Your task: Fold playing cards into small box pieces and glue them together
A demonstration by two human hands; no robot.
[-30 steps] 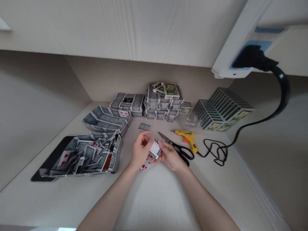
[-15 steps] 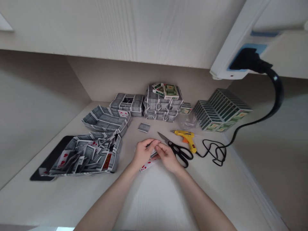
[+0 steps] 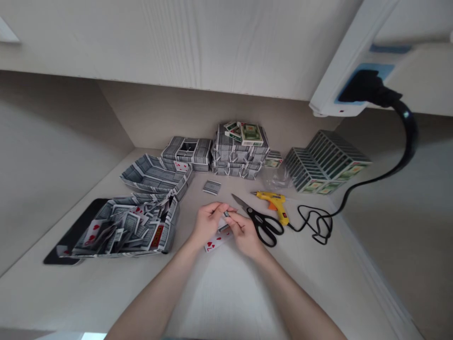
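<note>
My left hand (image 3: 209,222) and my right hand (image 3: 244,231) meet over the middle of the surface, fingertips closed. Between them they pinch a small piece of playing card (image 3: 226,214), mostly covered by the fingers. Below the hands lies a playing card with red hearts (image 3: 215,242), partly under my right hand. Just right of that hand are black-handled scissors (image 3: 264,222), blades pointing away to the left. A yellow glue gun (image 3: 278,203) rests beyond them. A small piece with a grey card back (image 3: 211,187) lies ahead of my left hand.
At left, a tray built of folded cards (image 3: 173,231) holds many cut cards, partly over a black flat object (image 3: 63,250). Behind are another card tray (image 3: 152,175), card-built boxes (image 3: 240,153) and stacked card packs (image 3: 327,163). A black cord (image 3: 368,181) runs up to a power strip (image 3: 329,89).
My fingers have shifted slightly, my left hand a little leftward, and the small card piece now shows between the fingertips. More of the hearts card is visible. Other things have stayed put.
</note>
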